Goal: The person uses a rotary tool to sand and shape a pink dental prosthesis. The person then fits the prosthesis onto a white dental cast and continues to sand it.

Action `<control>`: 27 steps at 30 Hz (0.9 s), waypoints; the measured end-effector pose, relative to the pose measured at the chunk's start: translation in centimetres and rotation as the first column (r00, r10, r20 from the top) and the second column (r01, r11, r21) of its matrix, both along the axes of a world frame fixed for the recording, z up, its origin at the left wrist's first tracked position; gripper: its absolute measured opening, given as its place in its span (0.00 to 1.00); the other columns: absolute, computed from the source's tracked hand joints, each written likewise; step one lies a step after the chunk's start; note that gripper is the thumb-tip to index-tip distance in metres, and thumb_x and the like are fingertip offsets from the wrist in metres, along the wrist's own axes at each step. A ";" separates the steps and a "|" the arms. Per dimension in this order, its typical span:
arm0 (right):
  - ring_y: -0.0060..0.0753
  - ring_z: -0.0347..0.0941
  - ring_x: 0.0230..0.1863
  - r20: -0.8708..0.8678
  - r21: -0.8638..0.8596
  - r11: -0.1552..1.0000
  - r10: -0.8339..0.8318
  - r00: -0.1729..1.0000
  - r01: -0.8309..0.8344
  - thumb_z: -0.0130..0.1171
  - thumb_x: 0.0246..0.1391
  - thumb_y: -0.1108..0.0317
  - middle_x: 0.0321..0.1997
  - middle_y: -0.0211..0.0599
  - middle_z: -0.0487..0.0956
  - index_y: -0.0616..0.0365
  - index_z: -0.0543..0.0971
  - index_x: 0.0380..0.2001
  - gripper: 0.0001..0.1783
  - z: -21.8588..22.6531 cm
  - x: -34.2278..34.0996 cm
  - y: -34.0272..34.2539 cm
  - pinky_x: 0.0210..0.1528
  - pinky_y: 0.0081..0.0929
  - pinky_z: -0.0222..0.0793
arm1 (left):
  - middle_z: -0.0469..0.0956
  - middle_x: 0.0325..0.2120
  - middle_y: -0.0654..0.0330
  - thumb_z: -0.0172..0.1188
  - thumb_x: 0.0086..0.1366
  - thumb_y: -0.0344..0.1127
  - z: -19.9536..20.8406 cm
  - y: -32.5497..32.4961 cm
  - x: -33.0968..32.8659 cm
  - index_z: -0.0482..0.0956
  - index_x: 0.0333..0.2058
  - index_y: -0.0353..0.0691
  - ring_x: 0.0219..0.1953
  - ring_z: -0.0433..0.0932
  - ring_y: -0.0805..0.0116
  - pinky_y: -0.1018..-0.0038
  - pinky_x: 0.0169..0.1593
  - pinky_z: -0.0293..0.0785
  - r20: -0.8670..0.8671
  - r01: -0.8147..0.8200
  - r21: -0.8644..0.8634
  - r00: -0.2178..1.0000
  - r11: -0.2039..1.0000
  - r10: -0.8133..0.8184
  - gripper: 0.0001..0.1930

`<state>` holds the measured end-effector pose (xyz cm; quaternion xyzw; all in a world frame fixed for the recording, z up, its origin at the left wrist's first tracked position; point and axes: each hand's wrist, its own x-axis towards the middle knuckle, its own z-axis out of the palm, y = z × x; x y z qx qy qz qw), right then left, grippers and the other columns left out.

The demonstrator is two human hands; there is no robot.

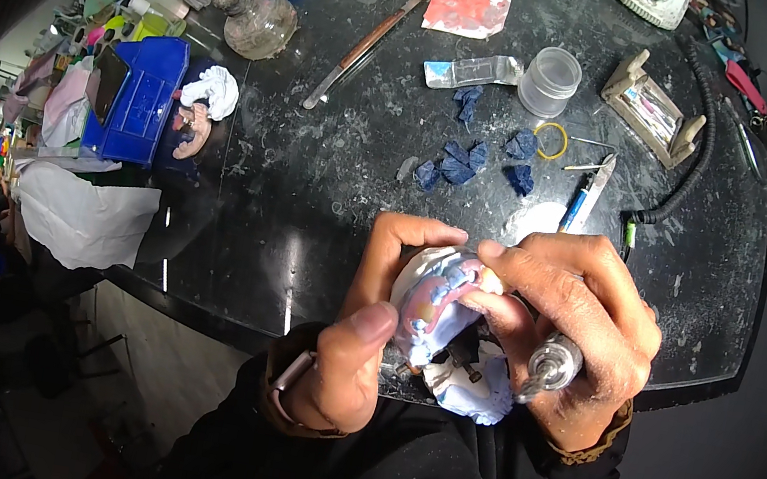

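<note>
My left hand (352, 356) is closed around a plaster dental cast (440, 295), its thumb on the near side and fingers at the far side. Pink and blue material covers the cast's ridge. My right hand (593, 320) holds a metal rotary handpiece (554, 361) against its palm, tip pointing down toward me. Its thumb and index finger also pinch the cast's right edge at a small yellowish spot. Below hangs a second white-and-blue cast (472, 388), with a dark metal part between the two; how they join is partly hidden.
Dark blue wax scraps (457, 163), a clear round cup (550, 83) and a blue-handled knife (585, 197) lie beyond my hands. A wooden holder (653, 112) and black cord (706, 162) are at right. A glass burner (262, 24) and blue box (138, 102) stand left.
</note>
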<state>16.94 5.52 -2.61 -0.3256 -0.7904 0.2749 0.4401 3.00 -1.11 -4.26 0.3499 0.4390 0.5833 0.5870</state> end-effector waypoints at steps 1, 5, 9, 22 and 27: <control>0.27 0.74 0.25 0.000 0.002 1.000 0.002 1.000 -0.002 0.70 0.38 0.68 0.26 0.36 0.75 0.62 0.81 0.31 0.14 0.1 0.0 0.0 0.25 0.22 0.68 | 0.69 0.44 0.48 0.40 0.56 0.56 0.1 -0.1 0.1 0.58 0.51 0.28 0.47 0.71 0.64 0.70 0.50 0.66 0.000 -0.002 0.002 1.000 1.000 0.002 0.35; 0.30 0.76 0.25 -0.036 0.001 1.000 0.023 0.999 -0.023 0.69 0.38 0.71 0.26 0.37 0.77 0.62 0.81 0.30 0.13 0.3 0.3 0.4 0.25 0.23 0.70 | 0.69 0.44 0.48 0.42 0.55 0.54 0.7 -0.5 0.7 0.55 0.52 0.28 0.46 0.71 0.64 0.69 0.51 0.66 -0.038 -0.035 0.023 0.999 0.999 0.036 0.36; 0.31 0.78 0.25 -0.060 0.003 0.999 0.053 0.997 -0.053 0.68 0.38 0.74 0.26 0.38 0.78 0.62 0.81 0.31 0.12 0.4 0.4 0.5 0.24 0.23 0.73 | 0.69 0.42 0.47 0.44 0.54 0.48 0.0 -1.0 0.5 0.51 0.53 0.27 0.42 0.69 0.66 0.69 0.48 0.65 -0.022 -0.034 0.081 0.999 0.996 0.036 0.35; 0.33 0.79 0.30 -0.080 -0.069 0.996 0.054 0.995 -0.060 0.68 0.35 0.78 0.28 0.41 0.79 0.64 0.82 0.33 0.15 0.9 1.1 0.5 0.30 0.24 0.73 | 0.68 0.46 0.45 0.41 0.58 0.43 -0.3 -0.3 -0.1 0.49 0.54 0.26 0.45 0.70 0.64 0.68 0.50 0.65 -0.069 0.026 0.208 0.998 0.978 -0.012 0.31; 0.32 0.77 0.31 -0.218 -0.242 0.957 0.108 0.970 -0.161 0.69 0.38 0.72 0.29 0.41 0.80 0.65 0.81 0.30 0.13 1.2 1.7 0.7 0.33 0.25 0.71 | 0.68 0.46 0.49 0.45 0.55 0.52 -0.9 0.1 0.1 0.57 0.53 0.30 0.48 0.69 0.64 0.70 0.53 0.63 -0.059 -0.247 0.109 0.965 0.963 0.254 0.34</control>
